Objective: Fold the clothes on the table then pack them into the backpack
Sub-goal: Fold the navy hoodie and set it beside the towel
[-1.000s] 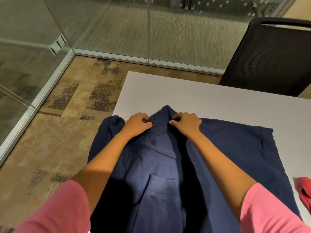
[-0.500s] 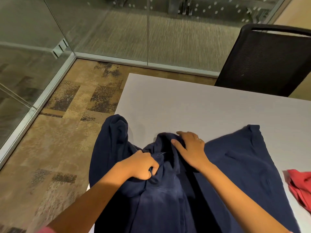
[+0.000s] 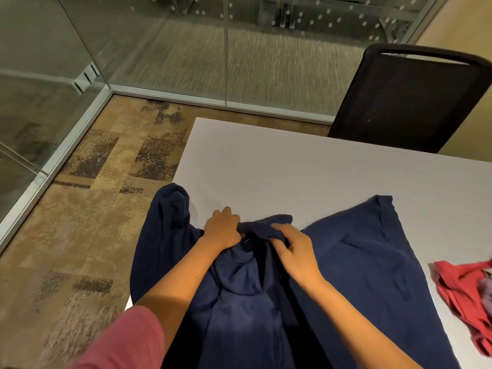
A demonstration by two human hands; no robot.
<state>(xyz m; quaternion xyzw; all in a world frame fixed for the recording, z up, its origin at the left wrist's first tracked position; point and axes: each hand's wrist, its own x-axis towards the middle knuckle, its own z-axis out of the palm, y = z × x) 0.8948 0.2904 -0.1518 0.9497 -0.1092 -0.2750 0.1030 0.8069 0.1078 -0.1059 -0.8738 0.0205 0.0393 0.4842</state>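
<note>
Navy shirt (image 3: 359, 257): soft, limp, light, likely to sag. Left hand (image 3: 222, 227) and right hand (image 3: 294, 250), close together, both pinch its bunched collar; best hold there.

Glass walls (image 3: 186, 49); patchy carpet (image 3: 87, 209) (brown); black chair (image 3: 410, 99); white table (image 3: 292, 169)

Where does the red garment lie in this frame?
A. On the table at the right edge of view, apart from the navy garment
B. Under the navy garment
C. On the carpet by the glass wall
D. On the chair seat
A: the red garment lies on the table, a strip of bare tabletop between it and the navy garment.
</note>
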